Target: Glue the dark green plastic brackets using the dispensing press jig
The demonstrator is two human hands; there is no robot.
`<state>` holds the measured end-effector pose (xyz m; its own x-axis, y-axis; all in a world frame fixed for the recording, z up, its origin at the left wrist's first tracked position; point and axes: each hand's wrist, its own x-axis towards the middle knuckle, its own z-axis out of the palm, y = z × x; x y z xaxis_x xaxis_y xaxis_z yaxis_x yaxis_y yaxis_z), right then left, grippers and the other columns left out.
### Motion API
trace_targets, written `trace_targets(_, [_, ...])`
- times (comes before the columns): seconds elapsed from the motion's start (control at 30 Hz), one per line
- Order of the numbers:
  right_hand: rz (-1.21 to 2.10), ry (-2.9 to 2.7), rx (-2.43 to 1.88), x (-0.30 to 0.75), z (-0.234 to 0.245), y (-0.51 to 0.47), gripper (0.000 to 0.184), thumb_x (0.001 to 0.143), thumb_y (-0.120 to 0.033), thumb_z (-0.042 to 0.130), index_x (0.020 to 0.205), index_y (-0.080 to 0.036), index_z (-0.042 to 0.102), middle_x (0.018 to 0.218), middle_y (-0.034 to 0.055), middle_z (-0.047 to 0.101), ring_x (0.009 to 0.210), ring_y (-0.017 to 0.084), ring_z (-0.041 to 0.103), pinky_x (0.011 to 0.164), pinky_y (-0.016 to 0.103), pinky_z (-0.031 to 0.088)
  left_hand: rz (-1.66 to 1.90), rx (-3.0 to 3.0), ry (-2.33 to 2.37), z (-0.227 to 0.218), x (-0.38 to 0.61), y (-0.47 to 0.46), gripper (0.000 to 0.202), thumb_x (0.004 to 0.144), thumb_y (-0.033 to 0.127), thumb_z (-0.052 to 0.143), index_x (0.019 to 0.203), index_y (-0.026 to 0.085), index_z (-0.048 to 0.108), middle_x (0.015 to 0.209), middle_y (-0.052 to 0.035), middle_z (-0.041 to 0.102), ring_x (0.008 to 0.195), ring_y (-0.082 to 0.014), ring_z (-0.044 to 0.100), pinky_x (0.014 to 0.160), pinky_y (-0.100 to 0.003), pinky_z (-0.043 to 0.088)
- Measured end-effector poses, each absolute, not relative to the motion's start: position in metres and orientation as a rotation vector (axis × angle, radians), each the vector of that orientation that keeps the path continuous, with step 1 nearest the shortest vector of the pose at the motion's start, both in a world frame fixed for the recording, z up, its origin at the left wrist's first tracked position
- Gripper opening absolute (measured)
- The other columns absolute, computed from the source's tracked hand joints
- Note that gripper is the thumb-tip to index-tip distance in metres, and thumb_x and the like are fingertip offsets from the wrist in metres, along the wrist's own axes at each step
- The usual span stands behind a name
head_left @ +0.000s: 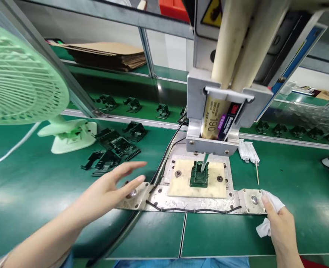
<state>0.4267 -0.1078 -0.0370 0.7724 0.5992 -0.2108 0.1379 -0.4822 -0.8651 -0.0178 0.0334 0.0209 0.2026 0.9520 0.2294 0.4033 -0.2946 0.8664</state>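
The adhesive dispenser (234, 56) stands mid-scene, the green fan (25, 78) to its left. The left hand (111, 186) — thumb and forefinger spread apart, nothing held — is over the left button plate (142, 200), touch unclear; the right hand (283, 225) curls round a white cloth (274, 202). Between them is the cream fixture plate (178, 188). Above it, the bracket (199, 96) holds a Scotch-Weld cartridge (213, 119), whose nozzle (205, 161) blocks some of the dark green plastic part (199, 179) on that plate — far right lies a thin swab (257, 175)

Pale green fan (23, 78), stacked cardboard (110, 54)
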Motion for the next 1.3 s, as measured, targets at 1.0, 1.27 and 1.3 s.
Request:
trace_targets(1.0, [0.674,-0.514,-2.041,0.42,-0.063,-0.092,0.063,0.055,-0.076,0.076,0.075,-0.017,0.068,0.066,0.0081,0.069,0.061,0.027,0.062,0.049,0.034,0.047,1.03,1.162,1.559,-0.015,-0.006,0.004,0.062,0.07,0.073,0.067,0.108,0.024,0.065,0.098,-0.005,0.075,0.078,-0.0241,0.066,0.062,-0.026,0.049])
trace_targets(1.27, [0.673,-0.525,-2.082,0.424,-0.064,-0.094,0.061,0.057,-0.076,0.075,0.073,-0.018,0.067,0.066,0.0084,0.069,0.061,0.027,0.061,0.051,0.034,0.048,1.076,1.13,1.57,-0.01,0.002,-0.001,0.06,0.072,0.073,0.064,0.109,0.025,0.064,0.092,-0.0037,0.074,0.071,-0.0219,0.064,0.057,-0.025,0.046])
trace_targets(1.3, [0.668,-0.53,-2.078,0.423,-0.063,-0.094,0.062,0.057,-0.076,0.075,0.074,-0.017,0.067,0.067,0.0085,0.069,0.062,0.027,0.062,0.051,0.034,0.048,1.08,1.124,1.568,-0.009,0.004,-0.002,0.061,0.071,0.073,0.065,0.108,0.025,0.064,0.092,-0.0037,0.074,0.071,-0.0221,0.064,0.057,-0.025,0.045])
